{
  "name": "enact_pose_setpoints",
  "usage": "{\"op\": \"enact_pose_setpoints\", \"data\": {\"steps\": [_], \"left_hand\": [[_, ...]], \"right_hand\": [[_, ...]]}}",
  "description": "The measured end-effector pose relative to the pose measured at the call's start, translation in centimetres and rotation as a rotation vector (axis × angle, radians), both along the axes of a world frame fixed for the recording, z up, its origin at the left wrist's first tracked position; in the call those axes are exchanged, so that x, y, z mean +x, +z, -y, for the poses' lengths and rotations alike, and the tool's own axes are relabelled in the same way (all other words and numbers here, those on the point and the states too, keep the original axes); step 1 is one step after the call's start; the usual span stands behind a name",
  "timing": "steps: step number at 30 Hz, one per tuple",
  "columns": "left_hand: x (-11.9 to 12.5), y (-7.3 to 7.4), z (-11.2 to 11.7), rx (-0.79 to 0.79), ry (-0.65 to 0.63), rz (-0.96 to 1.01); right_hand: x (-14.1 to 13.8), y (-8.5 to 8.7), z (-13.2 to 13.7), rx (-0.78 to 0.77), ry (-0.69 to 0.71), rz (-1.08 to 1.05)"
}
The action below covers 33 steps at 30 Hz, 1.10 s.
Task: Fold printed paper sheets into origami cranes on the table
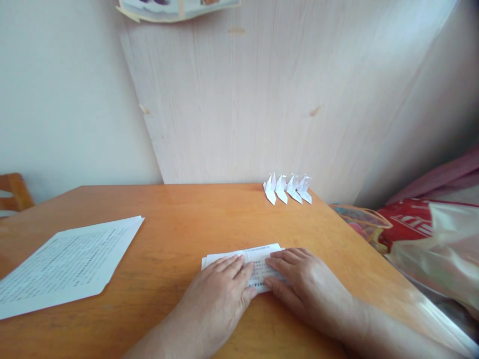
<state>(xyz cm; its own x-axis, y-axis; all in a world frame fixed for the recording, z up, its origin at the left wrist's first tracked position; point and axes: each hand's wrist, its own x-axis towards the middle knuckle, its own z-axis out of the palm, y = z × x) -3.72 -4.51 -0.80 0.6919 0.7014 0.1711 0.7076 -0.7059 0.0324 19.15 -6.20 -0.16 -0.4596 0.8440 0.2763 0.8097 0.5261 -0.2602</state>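
A folded sheet of printed paper [261, 271] lies on the wooden table in front of me. My left hand [220, 286] rests flat over its left part, fingers stretched out. On the right part lies my right hand [305, 284], its fingers also extended and pressing on the paper. A strip of the printed sheet shows between the two hands, and its far edge sticks out beyond the fingertips. Much of the paper is hidden under the hands.
Several folded paper birds [287, 189] stand in a row at the table's far right corner. A stack of printed sheets [75, 264] lies at the left. Past the right edge of the table [179, 214] are a red bag [409, 222] and a pale plastic bag [441, 254].
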Motion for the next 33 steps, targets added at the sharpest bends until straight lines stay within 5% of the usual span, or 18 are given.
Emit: {"op": "enact_pose_setpoints", "data": {"steps": [14, 33], "left_hand": [[-0.9, -3.4, -0.4, 0.149, -0.029, 0.005], [0.1, -1.8, 0.3, 0.02, 0.032, -0.042]], "right_hand": [[0.4, -0.2, 0.2, 0.048, 0.024, 0.033], [0.9, -1.1, -0.2, 0.093, 0.033, 0.036]]}}
